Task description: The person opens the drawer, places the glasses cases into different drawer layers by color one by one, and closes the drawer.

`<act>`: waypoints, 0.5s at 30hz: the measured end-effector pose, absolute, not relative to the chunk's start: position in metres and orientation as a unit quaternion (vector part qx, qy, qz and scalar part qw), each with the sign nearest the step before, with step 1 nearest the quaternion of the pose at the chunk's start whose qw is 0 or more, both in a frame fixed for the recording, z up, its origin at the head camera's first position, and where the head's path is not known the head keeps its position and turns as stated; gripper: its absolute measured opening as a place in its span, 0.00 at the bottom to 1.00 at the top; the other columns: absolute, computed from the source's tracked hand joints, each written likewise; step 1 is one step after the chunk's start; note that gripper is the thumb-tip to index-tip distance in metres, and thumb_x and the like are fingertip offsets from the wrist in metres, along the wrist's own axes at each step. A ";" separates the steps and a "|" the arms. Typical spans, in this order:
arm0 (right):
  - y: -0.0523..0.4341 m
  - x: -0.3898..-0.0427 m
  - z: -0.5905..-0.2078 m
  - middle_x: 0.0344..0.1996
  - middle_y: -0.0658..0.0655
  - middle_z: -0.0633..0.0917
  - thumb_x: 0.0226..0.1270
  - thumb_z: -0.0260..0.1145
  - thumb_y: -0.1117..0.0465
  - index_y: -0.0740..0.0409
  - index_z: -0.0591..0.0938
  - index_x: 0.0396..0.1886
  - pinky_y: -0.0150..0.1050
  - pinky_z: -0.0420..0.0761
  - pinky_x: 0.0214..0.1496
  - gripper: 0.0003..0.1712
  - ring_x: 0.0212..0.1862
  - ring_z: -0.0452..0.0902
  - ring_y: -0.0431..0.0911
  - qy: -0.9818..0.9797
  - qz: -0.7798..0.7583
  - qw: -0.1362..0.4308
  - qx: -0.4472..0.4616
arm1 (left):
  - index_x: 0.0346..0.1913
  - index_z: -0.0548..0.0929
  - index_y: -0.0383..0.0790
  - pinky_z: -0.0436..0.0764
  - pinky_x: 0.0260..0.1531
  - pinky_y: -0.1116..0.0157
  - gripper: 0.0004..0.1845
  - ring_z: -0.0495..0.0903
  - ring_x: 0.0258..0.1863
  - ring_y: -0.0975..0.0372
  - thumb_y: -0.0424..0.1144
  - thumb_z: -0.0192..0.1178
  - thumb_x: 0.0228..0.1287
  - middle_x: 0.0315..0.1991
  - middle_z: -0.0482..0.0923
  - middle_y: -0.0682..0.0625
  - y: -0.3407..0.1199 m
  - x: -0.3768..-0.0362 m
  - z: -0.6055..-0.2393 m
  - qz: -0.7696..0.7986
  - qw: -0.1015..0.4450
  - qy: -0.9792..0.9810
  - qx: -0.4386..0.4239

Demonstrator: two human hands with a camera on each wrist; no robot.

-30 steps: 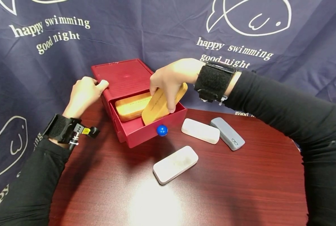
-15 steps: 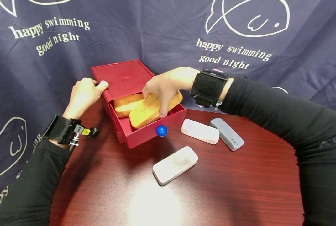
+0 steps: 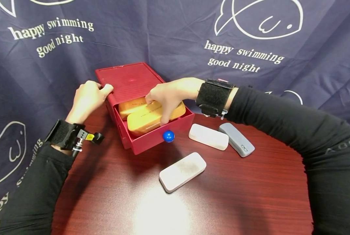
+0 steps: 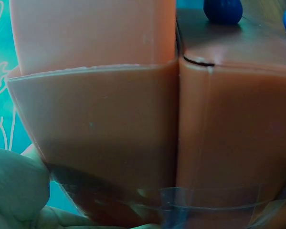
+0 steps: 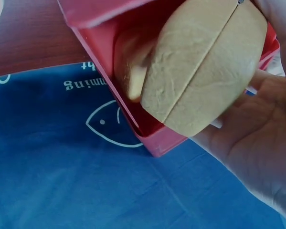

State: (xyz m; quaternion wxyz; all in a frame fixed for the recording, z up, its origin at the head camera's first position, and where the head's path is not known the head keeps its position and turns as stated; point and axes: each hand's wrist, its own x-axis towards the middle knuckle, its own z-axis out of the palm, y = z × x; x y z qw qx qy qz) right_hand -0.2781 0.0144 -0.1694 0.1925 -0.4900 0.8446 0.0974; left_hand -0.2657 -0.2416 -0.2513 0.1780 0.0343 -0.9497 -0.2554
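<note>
Tan case (image 3: pixel 151 116) sits in your right hand's grip (image 3: pixel 169 98), fingers curled round it, low inside the red drawer (image 3: pixel 160 132) beside another tan one (image 3: pixel 131 106). Your left hand (image 3: pixel 88 98) clutches the red box's (image 3: pixel 128 78) corner.

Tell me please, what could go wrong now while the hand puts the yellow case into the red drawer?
1. The right hand grips the front yellow case, which lies beside the second yellow case in the red drawer; fingers could get pinched against the front wall.
2. If the case sits too high, the drawer may jam when closed.
3. The left hand only holds the box at its corner; a push could slide it.
</note>
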 end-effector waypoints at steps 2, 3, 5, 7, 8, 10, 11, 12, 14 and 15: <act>0.014 -0.278 -0.171 0.48 0.57 0.81 0.51 0.75 0.49 0.62 0.76 0.55 0.42 0.73 0.57 0.35 0.51 0.73 0.50 0.845 0.097 0.186 -0.492 | 0.11 0.68 0.42 0.63 0.25 0.57 0.25 0.71 0.26 0.46 0.50 0.49 0.66 0.13 0.64 0.49 -0.242 -0.265 -0.251 -0.255 0.178 -0.950 0.035; 0.014 -0.278 -0.172 0.50 0.58 0.81 0.52 0.75 0.48 0.63 0.76 0.57 0.43 0.73 0.59 0.36 0.53 0.74 0.51 0.846 0.097 0.182 -0.492 | 0.11 0.68 0.42 0.63 0.25 0.57 0.25 0.71 0.26 0.46 0.50 0.49 0.66 0.13 0.64 0.49 -0.242 -0.265 -0.251 -0.255 0.178 -0.950 0.035; 0.015 -0.278 -0.174 0.52 0.58 0.82 0.52 0.75 0.47 0.63 0.76 0.59 0.44 0.73 0.61 0.38 0.54 0.75 0.51 0.847 0.092 0.178 -0.492 | 0.12 0.69 0.42 0.63 0.25 0.57 0.25 0.71 0.26 0.46 0.50 0.49 0.66 0.13 0.64 0.49 -0.242 -0.265 -0.251 -0.254 0.177 -0.950 0.036; 0.015 -0.279 -0.177 0.52 0.58 0.83 0.52 0.75 0.47 0.63 0.76 0.60 0.44 0.74 0.62 0.39 0.55 0.75 0.52 0.848 0.083 0.174 -0.493 | 0.12 0.69 0.42 0.63 0.25 0.57 0.25 0.71 0.26 0.46 0.50 0.49 0.66 0.13 0.64 0.49 -0.242 -0.265 -0.251 -0.254 0.176 -0.950 0.037; 0.015 -0.279 -0.178 0.53 0.58 0.83 0.52 0.76 0.47 0.63 0.76 0.61 0.44 0.74 0.62 0.40 0.55 0.76 0.52 0.849 0.078 0.172 -0.493 | 0.12 0.69 0.42 0.63 0.25 0.57 0.25 0.71 0.26 0.46 0.50 0.49 0.66 0.13 0.64 0.49 -0.242 -0.265 -0.251 -0.254 0.176 -0.950 0.036; 0.016 -0.280 -0.180 0.52 0.59 0.84 0.52 0.77 0.47 0.63 0.76 0.61 0.44 0.75 0.61 0.40 0.54 0.76 0.52 0.851 0.068 0.169 -0.493 | 0.12 0.69 0.42 0.63 0.25 0.57 0.25 0.71 0.26 0.47 0.50 0.49 0.66 0.13 0.64 0.49 -0.242 -0.265 -0.251 -0.254 0.176 -0.950 0.036; 0.016 -0.280 -0.180 0.52 0.59 0.84 0.52 0.77 0.47 0.63 0.77 0.60 0.43 0.75 0.60 0.40 0.54 0.76 0.52 0.851 0.065 0.166 -0.494 | 0.11 0.69 0.43 0.63 0.25 0.57 0.25 0.71 0.26 0.47 0.50 0.49 0.66 0.13 0.64 0.49 -0.242 -0.264 -0.251 -0.254 0.176 -0.950 0.036; 0.016 -0.280 -0.181 0.51 0.59 0.84 0.52 0.77 0.47 0.63 0.77 0.59 0.43 0.75 0.59 0.39 0.53 0.76 0.52 0.852 0.063 0.163 -0.494 | 0.11 0.69 0.42 0.63 0.25 0.57 0.25 0.71 0.26 0.47 0.50 0.49 0.66 0.13 0.63 0.49 -0.242 -0.264 -0.251 -0.255 0.176 -0.950 0.036; 0.016 -0.280 -0.182 0.49 0.59 0.84 0.51 0.78 0.47 0.63 0.77 0.58 0.43 0.75 0.57 0.39 0.52 0.76 0.52 0.854 0.059 0.158 -0.493 | 0.11 0.68 0.43 0.63 0.24 0.57 0.26 0.71 0.26 0.47 0.50 0.49 0.66 0.13 0.63 0.49 -0.242 -0.264 -0.251 -0.254 0.177 -0.950 0.035; 0.016 -0.280 -0.182 0.49 0.59 0.83 0.51 0.78 0.47 0.63 0.77 0.58 0.43 0.75 0.57 0.39 0.51 0.75 0.51 0.856 0.058 0.156 -0.490 | 0.11 0.68 0.42 0.63 0.24 0.57 0.26 0.70 0.25 0.47 0.50 0.49 0.66 0.13 0.63 0.49 -0.242 -0.264 -0.251 -0.255 0.177 -0.950 0.035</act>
